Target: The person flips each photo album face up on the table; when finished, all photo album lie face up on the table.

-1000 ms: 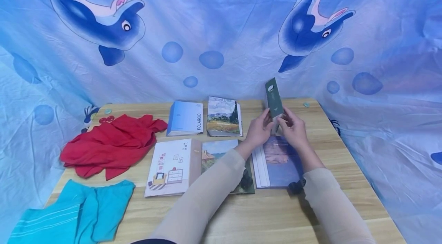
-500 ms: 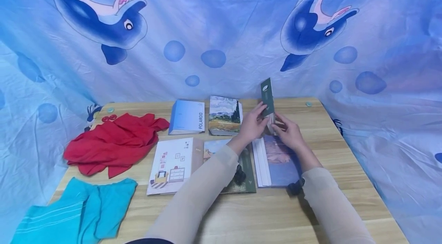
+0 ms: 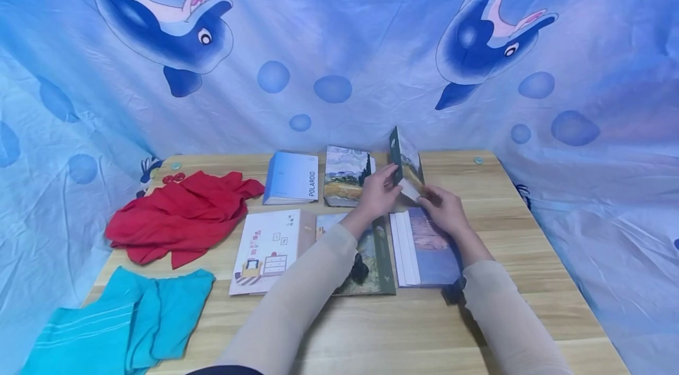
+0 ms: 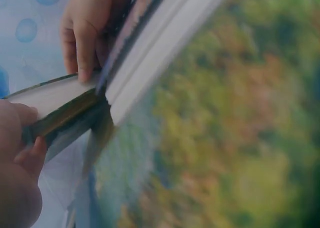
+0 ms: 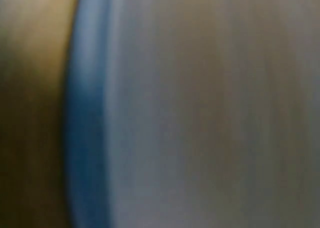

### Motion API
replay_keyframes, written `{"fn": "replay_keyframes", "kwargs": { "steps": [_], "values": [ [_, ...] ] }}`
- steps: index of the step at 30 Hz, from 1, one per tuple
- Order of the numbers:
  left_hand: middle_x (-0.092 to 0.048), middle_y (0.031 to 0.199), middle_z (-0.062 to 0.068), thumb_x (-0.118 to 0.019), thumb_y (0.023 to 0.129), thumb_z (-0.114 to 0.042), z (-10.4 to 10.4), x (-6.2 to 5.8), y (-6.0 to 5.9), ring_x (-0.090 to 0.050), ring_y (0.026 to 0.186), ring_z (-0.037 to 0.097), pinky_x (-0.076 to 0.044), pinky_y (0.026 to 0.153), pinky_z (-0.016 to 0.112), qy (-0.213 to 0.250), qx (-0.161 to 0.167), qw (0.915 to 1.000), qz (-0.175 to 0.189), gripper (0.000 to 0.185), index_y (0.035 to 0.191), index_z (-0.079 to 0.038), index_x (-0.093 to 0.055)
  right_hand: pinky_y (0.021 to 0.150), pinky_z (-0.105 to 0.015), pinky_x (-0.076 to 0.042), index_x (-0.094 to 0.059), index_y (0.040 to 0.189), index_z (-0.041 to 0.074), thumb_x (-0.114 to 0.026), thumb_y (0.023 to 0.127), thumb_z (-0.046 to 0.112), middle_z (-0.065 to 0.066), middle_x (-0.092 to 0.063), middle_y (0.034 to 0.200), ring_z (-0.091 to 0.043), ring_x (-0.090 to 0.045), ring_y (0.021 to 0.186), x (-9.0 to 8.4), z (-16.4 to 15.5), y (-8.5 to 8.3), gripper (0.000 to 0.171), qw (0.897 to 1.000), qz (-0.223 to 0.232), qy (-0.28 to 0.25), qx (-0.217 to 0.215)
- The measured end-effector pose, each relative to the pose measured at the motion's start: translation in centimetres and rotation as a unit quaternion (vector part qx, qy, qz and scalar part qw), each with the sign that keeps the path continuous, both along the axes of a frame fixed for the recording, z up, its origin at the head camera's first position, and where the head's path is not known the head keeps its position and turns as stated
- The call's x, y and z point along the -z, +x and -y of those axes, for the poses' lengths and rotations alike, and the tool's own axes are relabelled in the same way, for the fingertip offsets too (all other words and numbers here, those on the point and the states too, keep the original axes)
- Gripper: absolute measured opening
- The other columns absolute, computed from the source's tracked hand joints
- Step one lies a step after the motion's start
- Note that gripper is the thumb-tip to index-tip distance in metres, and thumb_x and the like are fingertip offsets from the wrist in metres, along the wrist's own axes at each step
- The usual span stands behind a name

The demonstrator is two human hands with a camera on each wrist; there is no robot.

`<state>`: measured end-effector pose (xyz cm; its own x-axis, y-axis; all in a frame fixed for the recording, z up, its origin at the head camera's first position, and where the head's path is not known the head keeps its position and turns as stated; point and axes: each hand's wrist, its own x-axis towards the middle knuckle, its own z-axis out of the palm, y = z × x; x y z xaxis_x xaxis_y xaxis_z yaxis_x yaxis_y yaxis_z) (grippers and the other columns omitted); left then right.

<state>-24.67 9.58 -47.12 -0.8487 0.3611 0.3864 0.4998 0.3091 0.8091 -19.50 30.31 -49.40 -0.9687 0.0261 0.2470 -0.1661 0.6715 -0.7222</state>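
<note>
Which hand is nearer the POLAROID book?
Left. The left hand is right of the POLAROID book, holding the left side of the raised book; the right hand is farther right, at the raised book's lower right corner.

The head camera looks forward and down across the table. The left wrist camera, close in, shares the left hand, right hand and held book; the right wrist view is very near, blurred.

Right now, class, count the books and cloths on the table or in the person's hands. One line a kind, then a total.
Books on the table: 5
Book held between left hand and right hand: 1
Cloths: 2
Total: 8
</note>
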Motion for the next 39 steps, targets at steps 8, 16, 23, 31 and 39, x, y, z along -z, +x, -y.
{"fn": "replay_keyframes", "kwargs": {
  "steps": [8, 16, 23, 31, 39],
  "values": [
    [-0.068, 0.125, 0.018, -0.074, 0.092, -0.013, 1.0, 0.4, 0.2, -0.071, 0.101, 0.024, -0.057, 0.090, 0.028, -0.058, -0.038, 0.9968, 0.039, 0.054, 0.142, -0.002, -0.057, 0.105, -0.055, -0.047, -0.061, 0.132, -0.007, -0.071, 0.096, 0.019, -0.030, -0.063, 0.127, -0.047, -0.061, 0.118, 0.1, -0.6, 0.0, 0.046, 0.999, 0.025, 0.034, 0.024],
    [-0.058, 0.143, 0.016, -0.072, 0.094, -0.018, 0.9, 0.9, 0.1, -0.065, 0.090, 0.022, -0.052, 0.098, 0.033, -0.142, -0.021, 0.9853, 0.093, 0.052, 0.142, -0.006, -0.058, 0.104, -0.056, -0.047, -0.055, 0.136, -0.010, -0.069, 0.097, 0.021, -0.035, -0.058, 0.131, -0.050, -0.058, 0.121, -0.2, -1.2, 0.1, 0.051, 0.997, 0.058, 0.042, 0.034],
    [-0.049, 0.153, 0.010, -0.072, 0.095, -0.023, 1.1, 0.9, 0.3, -0.057, 0.128, 0.026, -0.047, 0.109, 0.038, -0.124, -0.006, 0.9837, 0.130, 0.053, 0.144, -0.009, -0.056, 0.109, -0.056, -0.043, -0.051, 0.141, -0.010, -0.067, 0.098, 0.022, -0.034, -0.054, 0.137, -0.049, -0.053, 0.127, -0.1, -1.7, 0.1, 0.055, 0.996, 0.080, 0.033, 0.022],
    [-0.068, 0.112, 0.010, -0.069, 0.096, -0.021, 2.3, 1.3, 0.2, -0.062, 0.093, 0.022, -0.055, 0.086, 0.036, -0.102, -0.011, 0.9869, 0.125, 0.050, 0.143, -0.009, -0.058, 0.115, -0.060, -0.034, -0.044, 0.148, -0.006, -0.066, 0.099, 0.029, -0.033, -0.045, 0.147, -0.051, -0.040, 0.137, -0.9, -1.6, 0.7, 0.064, 0.993, 0.102, 0.045, 0.027],
    [-0.066, 0.125, 0.015, -0.066, 0.099, -0.025, 3.7, 0.0, 0.7, -0.066, 0.100, 0.024, -0.053, 0.097, 0.039, -0.107, 0.002, 0.9891, 0.101, 0.058, 0.151, -0.006, -0.047, 0.117, -0.062, -0.028, -0.039, 0.151, -0.006, -0.066, 0.100, 0.032, -0.030, -0.042, 0.152, -0.049, -0.034, 0.142, -2.9, -0.6, 1.6, 0.069, 0.997, 0.058, 0.055, -0.007]
  ]
}}
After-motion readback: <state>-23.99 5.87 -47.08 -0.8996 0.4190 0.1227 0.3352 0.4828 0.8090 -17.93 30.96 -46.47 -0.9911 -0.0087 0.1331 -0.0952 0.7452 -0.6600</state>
